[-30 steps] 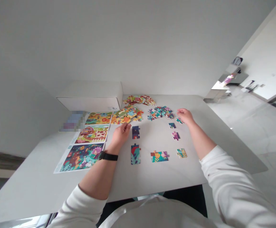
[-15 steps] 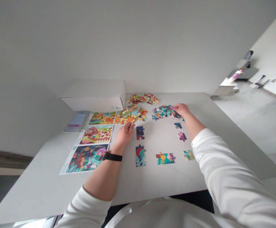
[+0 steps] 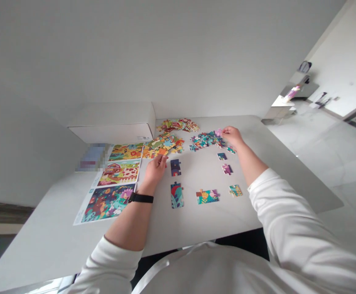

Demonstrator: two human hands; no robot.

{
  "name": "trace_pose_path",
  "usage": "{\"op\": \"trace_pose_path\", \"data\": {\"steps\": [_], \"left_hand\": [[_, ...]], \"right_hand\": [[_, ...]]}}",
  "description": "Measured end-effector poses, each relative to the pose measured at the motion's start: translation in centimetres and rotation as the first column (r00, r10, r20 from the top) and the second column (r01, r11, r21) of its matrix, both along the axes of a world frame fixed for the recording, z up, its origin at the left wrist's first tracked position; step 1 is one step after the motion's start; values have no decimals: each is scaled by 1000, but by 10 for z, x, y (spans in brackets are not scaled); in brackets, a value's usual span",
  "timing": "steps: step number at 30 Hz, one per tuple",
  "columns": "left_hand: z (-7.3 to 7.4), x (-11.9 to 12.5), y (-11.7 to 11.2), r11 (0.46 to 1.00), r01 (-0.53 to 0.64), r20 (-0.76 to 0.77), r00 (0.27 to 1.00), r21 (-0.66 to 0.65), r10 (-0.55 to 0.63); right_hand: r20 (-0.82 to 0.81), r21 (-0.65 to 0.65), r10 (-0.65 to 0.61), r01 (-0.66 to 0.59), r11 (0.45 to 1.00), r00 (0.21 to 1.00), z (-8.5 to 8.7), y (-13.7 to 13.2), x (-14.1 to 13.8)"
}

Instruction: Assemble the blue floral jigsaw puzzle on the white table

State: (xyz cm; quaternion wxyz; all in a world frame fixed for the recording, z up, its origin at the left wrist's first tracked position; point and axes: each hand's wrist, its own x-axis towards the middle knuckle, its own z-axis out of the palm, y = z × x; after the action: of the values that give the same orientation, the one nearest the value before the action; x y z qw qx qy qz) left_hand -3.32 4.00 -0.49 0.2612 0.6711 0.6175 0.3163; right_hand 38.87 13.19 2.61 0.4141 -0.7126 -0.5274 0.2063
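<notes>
Where the arms reach: two forearms stretch forward from white sleeves over a pale grey tabletop, both bent at the elbow, with a black wristband on the left wrist

Left hand: the left hand is angled up and to the right, fingers curled, its tips just beside an orange puzzle piece at the edge of a heap; whether they are together on anything, I cannot tell

Right hand: the right hand reaches forward and to the left, thumb and fingers pinched together on a pink puzzle piece, which is held just over the teal heap

Laid out: six separate puzzle sections lie on the bare tabletop between the hands and below them; among them are a dark blue puzzle section, a tall leafy puzzle section and a wider flower puzzle section

Heaps: three loose heaps of puzzle pieces lie farther out: a teal heap, an orange-yellow heap and a red-yellow heap

Left of them: three printed picture sheets lie in a row along the table's left side

Farthest: one white cardboard box stands at the far edge
</notes>
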Motion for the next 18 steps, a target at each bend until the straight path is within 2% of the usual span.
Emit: {"op": "trace_pose_path", "data": {"steps": [3, 5, 7, 10, 12, 15, 18], "left_hand": [[-2, -1, -1, 999, 20, 27, 999, 33, -21], [-1, 0, -6, 998, 34, 48, 998, 60, -37], [3, 3, -13, 995, 52, 90, 994, 87, -59], [15, 14, -29, 992, 66, 226, 970, 110, -90], [25, 26, -40, 992, 79, 356, 928, 103, -111], [36, 47, -54, 992, 118, 502, 856, 48, -126], [38, 64, -64, 984, 180, 535, 831, -3, -151]], "right_hand": [[-281, 49, 68, -56, 997, 957, 17, -39, -6], [-475, 100, 166, -135, 986, 864, 27, -71, -13], [-616, 168, 279, -223, 960, 736, 32, -101, -26], [-708, 221, 358, -290, 931, 609, 26, -133, -49], [-757, 184, 335, -308, 933, 561, 14, -143, -65], [-768, 82, 278, -342, 936, 577, -5, -145, -86], [-695, 48, 324, -408, 912, 642, -16, -146, -99]]}}
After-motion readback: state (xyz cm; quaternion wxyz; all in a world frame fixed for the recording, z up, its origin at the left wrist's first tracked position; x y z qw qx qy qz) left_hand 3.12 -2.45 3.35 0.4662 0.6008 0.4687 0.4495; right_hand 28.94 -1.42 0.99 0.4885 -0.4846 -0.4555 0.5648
